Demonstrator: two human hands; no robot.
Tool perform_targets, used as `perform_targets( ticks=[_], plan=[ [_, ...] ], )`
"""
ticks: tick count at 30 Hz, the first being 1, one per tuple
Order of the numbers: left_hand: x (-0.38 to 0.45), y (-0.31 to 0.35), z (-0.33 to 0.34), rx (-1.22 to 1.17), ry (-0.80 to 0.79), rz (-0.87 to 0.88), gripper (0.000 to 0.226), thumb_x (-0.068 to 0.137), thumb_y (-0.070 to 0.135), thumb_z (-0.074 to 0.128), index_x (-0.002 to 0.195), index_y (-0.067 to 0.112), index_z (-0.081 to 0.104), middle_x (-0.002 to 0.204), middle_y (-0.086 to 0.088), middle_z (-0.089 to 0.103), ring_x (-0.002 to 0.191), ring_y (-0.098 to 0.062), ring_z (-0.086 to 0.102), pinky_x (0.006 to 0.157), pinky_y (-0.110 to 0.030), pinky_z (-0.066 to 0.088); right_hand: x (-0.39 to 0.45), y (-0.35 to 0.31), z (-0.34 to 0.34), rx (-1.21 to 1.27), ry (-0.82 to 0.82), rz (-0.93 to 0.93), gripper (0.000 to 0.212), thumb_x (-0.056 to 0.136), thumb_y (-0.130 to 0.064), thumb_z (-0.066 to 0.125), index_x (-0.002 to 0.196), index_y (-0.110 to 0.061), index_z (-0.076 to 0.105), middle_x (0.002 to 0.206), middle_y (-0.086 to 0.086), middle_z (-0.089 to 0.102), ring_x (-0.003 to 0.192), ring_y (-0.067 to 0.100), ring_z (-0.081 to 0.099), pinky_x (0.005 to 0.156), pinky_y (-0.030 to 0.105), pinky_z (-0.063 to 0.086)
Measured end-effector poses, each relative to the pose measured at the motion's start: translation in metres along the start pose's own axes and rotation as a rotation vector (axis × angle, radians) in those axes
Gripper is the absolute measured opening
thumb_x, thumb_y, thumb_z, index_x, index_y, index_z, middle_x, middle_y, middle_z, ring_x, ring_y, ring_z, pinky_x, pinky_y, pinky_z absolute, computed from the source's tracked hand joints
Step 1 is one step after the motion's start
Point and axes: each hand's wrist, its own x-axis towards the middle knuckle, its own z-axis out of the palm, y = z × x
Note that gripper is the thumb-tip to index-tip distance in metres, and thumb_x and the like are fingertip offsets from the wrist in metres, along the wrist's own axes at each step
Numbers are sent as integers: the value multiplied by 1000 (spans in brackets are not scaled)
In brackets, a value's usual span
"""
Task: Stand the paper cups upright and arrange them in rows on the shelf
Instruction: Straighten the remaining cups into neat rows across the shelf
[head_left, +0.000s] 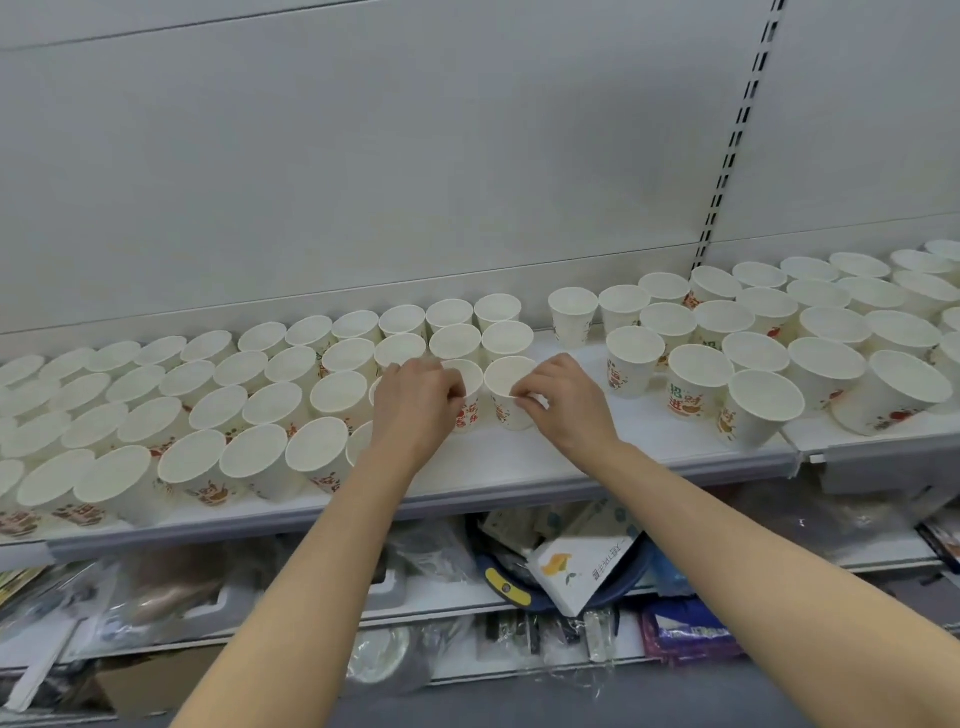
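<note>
On the left of the shelf (467, 467), a large block of paper cups (208, 395) already stands upright in close rows running from the back panel toward the front edge, so that part looks done. At the right end of this block the left hand (415, 400) has its fingers curled over the near rim of a cup in the third row (465, 387), pinching it. Just beside it, the right hand (561, 400) pinches the near rim of the neighbouring cup (506, 384), which closes that row. Both cups are upright and touching the shelf, apparently being nudged into line. To the right of the hands lies a bare stretch of shelf. Further right, a looser group of upright cups (779, 338) stands less evenly spaced, several tilted in view; judging by this, those remain to be tidied and the gap filled.
</note>
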Motion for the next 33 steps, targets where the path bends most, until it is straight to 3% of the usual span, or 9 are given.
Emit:
perform_targets(
  ticks=[5, 9, 12, 16, 20, 23, 26, 30, 33],
  plan=[
    [0, -12, -7, -135, 48, 16, 24, 83, 47, 69, 96, 27, 72, 93, 9, 68, 89, -18, 58, 71, -34, 45, 2, -2, 5, -11, 88, -61, 19, 76, -24, 78, 93, -15, 73, 88, -2, 69, 89, 23, 55, 72, 30, 48],
    [32, 0, -19, -226, 70, 75, 11, 86, 35, 67, 93, 29, 73, 88, 8, 68, 89, -19, 56, 67, -30, 34, 11, 22, -19, -107, 241, -67, 16, 81, -27, 69, 92, -16, 74, 87, -3, 71, 84, 21, 55, 73, 29, 42],
    [71, 29, -15, -197, 14, 126, 11, 86, 26, 63, 83, 27, 74, 82, 5, 67, 87, -21, 56, 66, -31, 37, 30, 62, -49, -208, 271, 99, 4, 78, -22, 71, 80, -19, 74, 73, -3, 70, 74, 27, 55, 69, 36, 42],
    [132, 72, 16, -139, -103, 190, 17, 82, 22, 63, 94, 28, 73, 93, 1, 70, 94, -24, 57, 69, -30, 39, 63, 107, -83, -238, 73, 383, 12, 81, -13, 68, 85, -21, 76, 83, -1, 72, 89, 28, 55, 74, 35, 41],
    [172, 100, 50, 45, -237, 309, 34, 84, 26, 67, 117, 27, 65, 116, 0, 65, 111, -25, 50, 90, -32, 36, 92, 140, -95, -137, -182, 401, 28, 79, -1, 59, 86, -22, 76, 92, -3, 73, 91, 17, 62, 81, 35, 51],
    [178, 102, 62, 149, -254, 330, 21, 87, 21, 61, 106, 26, 69, 106, -2, 68, 110, -26, 47, 92, -32, 29, 109, 151, -99, -156, -304, 328, 23, 78, -4, 63, 89, -20, 76, 94, -4, 72, 87, 14, 62, 80, 33, 51],
    [177, 95, 65, 164, -212, 288, 14, 86, 21, 56, 87, 24, 69, 89, -2, 67, 101, -25, 49, 84, -31, 27, 118, 150, -93, -215, -420, 253, 10, 75, -22, 73, 84, -23, 76, 85, -9, 71, 84, 13, 61, 74, 28, 46],
    [176, 89, 66, 173, -205, 241, 10, 83, 22, 57, 79, 22, 66, 83, 0, 65, 99, -23, 49, 74, -29, 16, 121, 145, -73, -348, -410, 165, 8, 75, -27, 67, 74, -23, 73, 76, -3, 71, 78, 21, 61, 81, 32, 39],
    [176, 83, 68, 134, -220, 216, 14, 80, 27, 63, 92, 25, 70, 92, 5, 68, 102, -21, 49, 78, -29, 20, 125, 143, -58, -345, -310, 145, 9, 78, -26, 65, 76, -24, 73, 78, -1, 72, 80, 25, 60, 86, 31, 38]
  ],
)
